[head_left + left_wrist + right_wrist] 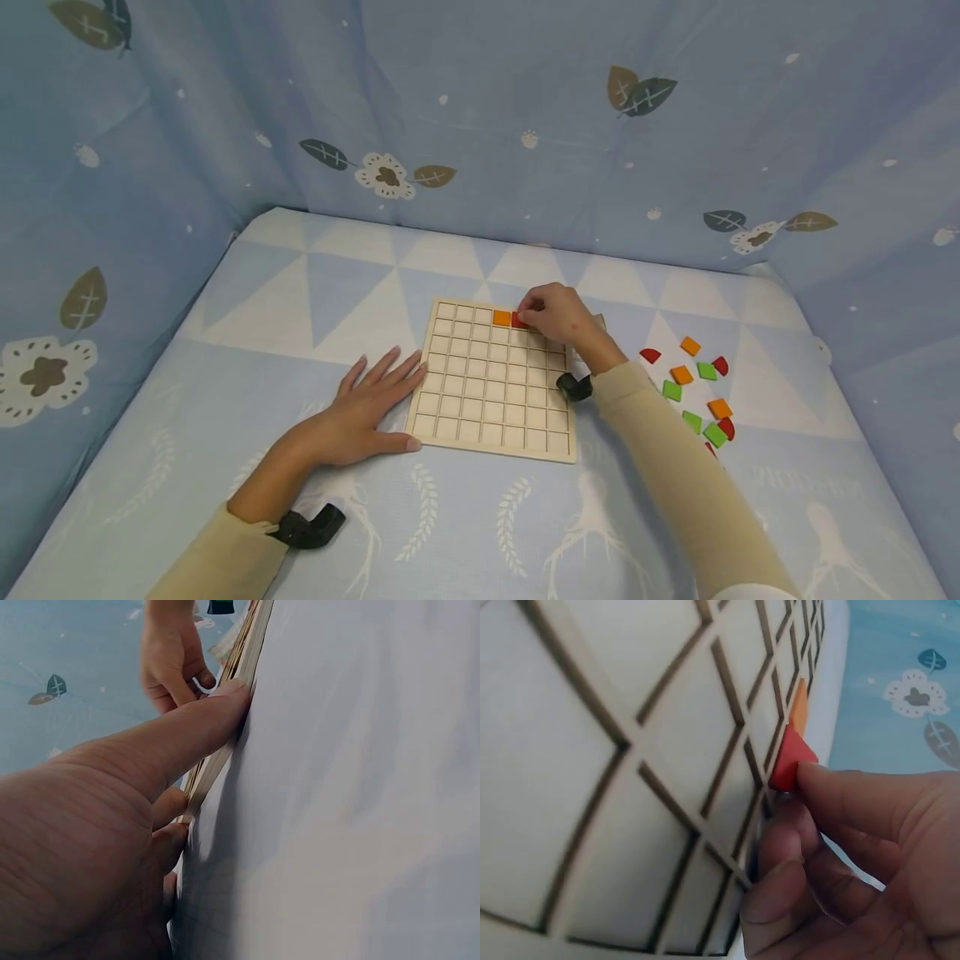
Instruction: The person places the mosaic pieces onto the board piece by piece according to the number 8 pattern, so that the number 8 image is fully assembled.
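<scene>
A wooden grid board (480,392) lies on the table, its squares bounded by thin raised ridges. One orange square tile (502,317) sits in its far row. Just right of that tile, my right hand (558,317) pinches a red tile (789,757) between thumb and fingers, at a cell of the same row. Part of the red tile is hidden by the fingertips. My left hand (352,421) is spread with its fingertips at the board's left edge and its thumb (202,712) along the near left corner.
Right of the board are scattered loose pieces: orange squares (682,375), green squares (672,390) and red rounded pieces (650,355). My right forearm (675,467) passes between them and the board. A patterned curtain (480,125) stands behind the table.
</scene>
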A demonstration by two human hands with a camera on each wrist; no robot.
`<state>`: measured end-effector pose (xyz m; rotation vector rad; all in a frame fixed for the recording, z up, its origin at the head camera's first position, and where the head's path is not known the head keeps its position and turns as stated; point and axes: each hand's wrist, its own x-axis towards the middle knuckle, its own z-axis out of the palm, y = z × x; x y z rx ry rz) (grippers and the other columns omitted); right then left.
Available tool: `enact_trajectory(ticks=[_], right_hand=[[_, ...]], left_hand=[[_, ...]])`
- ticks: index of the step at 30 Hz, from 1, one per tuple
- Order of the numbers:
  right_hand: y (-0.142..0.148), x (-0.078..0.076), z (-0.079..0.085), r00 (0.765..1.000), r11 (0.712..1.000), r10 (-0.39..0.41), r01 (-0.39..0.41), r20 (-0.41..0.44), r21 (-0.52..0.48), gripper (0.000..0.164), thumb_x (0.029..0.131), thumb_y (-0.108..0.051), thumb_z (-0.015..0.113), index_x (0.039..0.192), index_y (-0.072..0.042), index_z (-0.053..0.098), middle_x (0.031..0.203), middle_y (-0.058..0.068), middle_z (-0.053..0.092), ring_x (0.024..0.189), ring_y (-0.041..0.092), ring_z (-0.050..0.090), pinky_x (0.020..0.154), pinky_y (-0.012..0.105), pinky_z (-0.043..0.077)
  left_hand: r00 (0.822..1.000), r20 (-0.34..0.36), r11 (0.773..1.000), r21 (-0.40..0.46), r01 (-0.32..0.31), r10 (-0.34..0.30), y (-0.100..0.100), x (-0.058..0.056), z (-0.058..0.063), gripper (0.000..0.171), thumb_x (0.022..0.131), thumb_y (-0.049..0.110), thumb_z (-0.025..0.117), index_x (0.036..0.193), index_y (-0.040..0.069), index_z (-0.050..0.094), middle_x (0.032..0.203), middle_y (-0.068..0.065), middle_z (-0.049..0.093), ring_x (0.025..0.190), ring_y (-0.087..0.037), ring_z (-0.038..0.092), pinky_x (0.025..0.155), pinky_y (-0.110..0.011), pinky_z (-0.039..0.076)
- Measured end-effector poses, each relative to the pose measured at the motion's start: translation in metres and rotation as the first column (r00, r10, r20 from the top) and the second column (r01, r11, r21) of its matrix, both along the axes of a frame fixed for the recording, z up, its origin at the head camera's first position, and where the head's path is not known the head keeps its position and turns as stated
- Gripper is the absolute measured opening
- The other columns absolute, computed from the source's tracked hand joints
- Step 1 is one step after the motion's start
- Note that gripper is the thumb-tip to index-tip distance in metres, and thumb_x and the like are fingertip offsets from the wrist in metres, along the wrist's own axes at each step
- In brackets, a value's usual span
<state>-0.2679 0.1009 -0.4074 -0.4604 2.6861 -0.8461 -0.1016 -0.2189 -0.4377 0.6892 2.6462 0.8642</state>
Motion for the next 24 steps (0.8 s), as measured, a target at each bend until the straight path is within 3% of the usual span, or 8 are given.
enact_trajectory(ticks=[5,14,24], right_hand=[[-0.001,0.002,-0.004,0.999,1.000,-0.008,0.009,-0.032,0.008,0.011,0.104,-0.014,0.067,0.100,-0.008,0.075,0.101,0.007,0.073,0.097,0.027,0.064,0.087,0.044,0.053],[-0.005,0.009,-0.004,0.998,0.999,-0.018,0.020,-0.064,0.030,0.012,0.103,-0.017,0.069,0.099,-0.006,0.067,0.093,0.009,0.066,0.083,0.025,0.058,0.075,0.040,0.050],[0.018,0.046,0.017,0.995,0.999,-0.012,0.007,-0.100,-0.052,0.010,0.102,-0.016,0.068,0.101,-0.006,0.070,0.092,0.007,0.068,0.082,0.023,0.062,0.074,0.040,0.052]], left_hand=[[1.000,0.002,1.000,-0.003,0.000,0.000,0.000,0.000,-0.001,0.100,0.091,0.044,0.080,0.167,0.011,0.026,0.174,-0.008,0.016,0.160,-0.035,-0.002,0.121,-0.064,-0.010],[1.000,0.004,1.000,0.001,-0.003,0.003,0.001,0.000,0.000,0.099,0.091,0.044,0.080,0.167,0.011,0.026,0.175,-0.007,0.015,0.160,-0.035,-0.003,0.121,-0.064,-0.010],[1.000,-0.003,1.000,-0.009,-0.005,0.005,0.001,0.001,-0.001,0.099,0.091,0.047,0.079,0.167,0.011,0.026,0.174,-0.008,0.016,0.160,-0.035,-0.002,0.121,-0.065,-0.009]])
